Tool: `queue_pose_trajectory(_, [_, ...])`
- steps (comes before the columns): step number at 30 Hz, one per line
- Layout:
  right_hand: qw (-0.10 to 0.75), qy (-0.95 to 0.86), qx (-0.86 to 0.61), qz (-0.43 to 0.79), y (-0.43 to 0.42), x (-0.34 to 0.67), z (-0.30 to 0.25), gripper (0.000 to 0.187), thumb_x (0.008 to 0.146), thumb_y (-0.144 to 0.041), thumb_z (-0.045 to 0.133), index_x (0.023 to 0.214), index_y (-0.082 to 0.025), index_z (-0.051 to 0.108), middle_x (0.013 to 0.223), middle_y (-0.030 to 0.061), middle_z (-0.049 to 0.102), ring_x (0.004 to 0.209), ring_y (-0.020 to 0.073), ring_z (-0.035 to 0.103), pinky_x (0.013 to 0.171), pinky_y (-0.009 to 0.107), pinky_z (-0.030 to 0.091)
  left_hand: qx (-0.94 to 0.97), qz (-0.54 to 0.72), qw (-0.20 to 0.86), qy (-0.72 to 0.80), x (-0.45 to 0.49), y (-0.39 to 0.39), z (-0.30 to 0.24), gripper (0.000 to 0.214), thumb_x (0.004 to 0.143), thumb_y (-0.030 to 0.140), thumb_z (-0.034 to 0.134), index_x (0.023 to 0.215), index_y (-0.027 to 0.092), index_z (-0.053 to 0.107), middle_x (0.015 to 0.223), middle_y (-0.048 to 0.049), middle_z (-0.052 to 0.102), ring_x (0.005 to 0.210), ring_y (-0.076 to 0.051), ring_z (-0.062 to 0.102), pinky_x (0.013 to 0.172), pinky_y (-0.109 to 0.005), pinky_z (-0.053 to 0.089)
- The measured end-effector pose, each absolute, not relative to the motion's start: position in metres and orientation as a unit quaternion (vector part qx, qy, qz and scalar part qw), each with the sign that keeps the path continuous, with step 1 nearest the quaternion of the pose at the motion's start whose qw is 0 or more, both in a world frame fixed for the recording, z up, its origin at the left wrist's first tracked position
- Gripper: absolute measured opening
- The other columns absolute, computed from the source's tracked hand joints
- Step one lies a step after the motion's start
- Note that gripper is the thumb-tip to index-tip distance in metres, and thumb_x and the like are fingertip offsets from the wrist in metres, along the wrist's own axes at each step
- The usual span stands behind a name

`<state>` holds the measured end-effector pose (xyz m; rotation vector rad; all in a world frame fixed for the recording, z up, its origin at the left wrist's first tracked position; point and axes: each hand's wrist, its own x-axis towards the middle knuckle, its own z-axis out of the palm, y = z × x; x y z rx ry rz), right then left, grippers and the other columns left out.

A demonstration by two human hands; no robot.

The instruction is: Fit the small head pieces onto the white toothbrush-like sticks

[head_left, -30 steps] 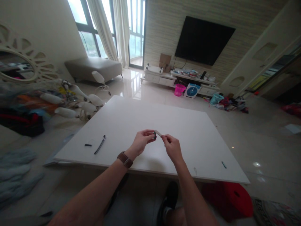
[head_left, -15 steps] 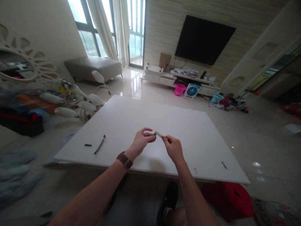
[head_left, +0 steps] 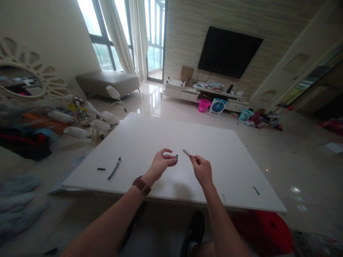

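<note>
Over the white table my left hand (head_left: 161,163), with a brown watch on its wrist, pinches a small dark piece with a green face (head_left: 176,158) between thumb and finger. Its other fingers are raised. To the right, my right hand (head_left: 201,168) grips one end of a thin, flat, light-grey strip (head_left: 186,152). The strip's free end points up and left, a short gap from the dark piece. Both things are too small to name exactly.
On the white table (head_left: 171,132) lie a dark slim stick (head_left: 114,169), a short black piece (head_left: 101,169), a thin dark-green strip (head_left: 256,190) and a small clear bit (head_left: 223,197). A lamp with white shades (head_left: 100,125) stands beyond the left edge; a red stool (head_left: 264,230) is below right.
The grey strip has come away from the dark piece as my right hand moved slightly right. The green face of the dark piece now shows. The view has tilted up a little.
</note>
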<state>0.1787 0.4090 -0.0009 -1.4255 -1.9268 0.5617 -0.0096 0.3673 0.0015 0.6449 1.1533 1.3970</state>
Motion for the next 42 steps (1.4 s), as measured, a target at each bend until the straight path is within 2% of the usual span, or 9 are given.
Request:
queue_pose_trajectory(4, [0.29, -0.782, -0.477, 0.277, 0.4069, 0.1793, 0.0003, 0.046, 0.095, -0.055, 0.05, 0.077, -0.02, 0.073, 0.058, 0.0, 0.058, 0.054, 0.0121, 0.047, 0.055, 0.024, 0.027, 0.285, 0.593, 0.572, 0.49, -0.0097, 0.3687, 0.0003, 0.054, 0.057, 0.014, 0.088, 0.1, 0.015, 0.054, 0.077, -0.0069, 0.074, 0.07, -0.017, 0.069, 0.071, -0.031, 0.057])
queue_pose_trajectory(9, [0.314, -0.751, -0.547, 0.199, 0.4083, 0.1814, 0.0012, 0.043, 0.095, -0.053, 0.051, 0.078, -0.02, 0.073, 0.06, 0.0007, 0.06, 0.056, 0.0125, 0.047, 0.055, 0.025, 0.025, 0.286, 0.585, 0.58, 0.49, -0.0099, 0.3696, -0.0011, 0.051, 0.058, 0.013, 0.088, 0.098, 0.015, 0.055, 0.078, -0.0073, 0.074, 0.069, -0.016, 0.069, 0.069, -0.031, 0.057])
queue_pose_trajectory(15, [0.282, -0.782, -0.5, 0.242, 0.4091, 0.1828, -0.0001, 0.044, 0.094, -0.055, 0.053, 0.076, -0.021, 0.073, 0.059, 0.0005, 0.059, 0.055, 0.0124, 0.047, 0.055, 0.025, 0.026, 0.287, 0.591, 0.574, 0.488, -0.0094, 0.3682, 0.0024, 0.049, 0.059, 0.012, 0.086, 0.096, 0.015, 0.055, 0.077, -0.0073, 0.074, 0.069, -0.017, 0.07, 0.071, -0.03, 0.057])
queue_pose_trajectory(20, [0.34, -0.734, -0.555, 0.194, 0.4091, 0.1843, 0.0024, 0.043, 0.096, -0.054, 0.051, 0.081, -0.02, 0.073, 0.062, 0.0009, 0.061, 0.056, 0.0123, 0.048, 0.055, 0.024, 0.026, 0.272, 0.592, 0.575, 0.495, -0.0089, 0.3667, 0.0049, 0.047, 0.059, 0.011, 0.086, 0.093, 0.015, 0.054, 0.076, -0.0073, 0.073, 0.07, -0.017, 0.07, 0.072, -0.032, 0.058])
queue_pose_trajectory(25, [0.288, -0.777, -0.507, 0.239, 0.4083, 0.1815, 0.0014, 0.041, 0.094, -0.052, 0.053, 0.079, -0.021, 0.075, 0.057, 0.0, 0.058, 0.054, 0.0121, 0.048, 0.054, 0.025, 0.025, 0.277, 0.601, 0.567, 0.491, -0.0089, 0.3666, 0.0048, 0.047, 0.059, 0.012, 0.087, 0.093, 0.015, 0.054, 0.077, -0.0073, 0.074, 0.07, -0.016, 0.07, 0.072, -0.031, 0.057])
queue_pose_trajectory(30, [0.351, -0.733, -0.542, 0.213, 0.4091, 0.1812, 0.0016, 0.044, 0.095, -0.055, 0.051, 0.082, -0.019, 0.075, 0.06, 0.001, 0.059, 0.056, 0.0126, 0.048, 0.055, 0.024, 0.027, 0.273, 0.607, 0.557, 0.496, -0.0086, 0.3675, 0.0042, 0.046, 0.059, 0.013, 0.087, 0.091, 0.015, 0.054, 0.076, -0.0071, 0.073, 0.07, -0.016, 0.07, 0.072, -0.032, 0.058])
queue_pose_trajectory(36, [0.292, -0.765, -0.512, 0.258, 0.4091, 0.1788, -0.0005, 0.044, 0.094, -0.055, 0.052, 0.079, -0.02, 0.075, 0.057, 0.0008, 0.059, 0.054, 0.0126, 0.047, 0.054, 0.024, 0.026, 0.281, 0.608, 0.551, 0.498, -0.0082, 0.369, 0.0012, 0.045, 0.059, 0.011, 0.086, 0.09, 0.015, 0.054, 0.076, -0.0077, 0.074, 0.07, -0.017, 0.07, 0.071, -0.032, 0.058])
queue_pose_trajectory(39, [0.325, -0.727, -0.572, 0.196, 0.4125, 0.1823, -0.0002, 0.043, 0.093, -0.054, 0.053, 0.081, -0.02, 0.075, 0.062, 0.0024, 0.062, 0.057, 0.0135, 0.049, 0.055, 0.025, 0.026, 0.272, 0.61, 0.555, 0.496, -0.0082, 0.37, -0.0007, 0.045, 0.058, 0.012, 0.087, 0.09, 0.015, 0.055, 0.076, -0.0076, 0.073, 0.07, -0.017, 0.069, 0.071, -0.033, 0.059])
queue_pose_trajectory(42, [0.34, -0.738, -0.525, 0.254, 0.411, 0.1802, -0.0003, 0.046, 0.094, -0.057, 0.051, 0.081, -0.019, 0.074, 0.059, 0.0009, 0.059, 0.056, 0.0129, 0.049, 0.055, 0.024, 0.029, 0.27, 0.61, 0.564, 0.487, -0.0081, 0.37, -0.0011, 0.046, 0.058, 0.014, 0.089, 0.09, 0.014, 0.056, 0.077, -0.0079, 0.073, 0.071, -0.017, 0.07, 0.073, -0.035, 0.059])
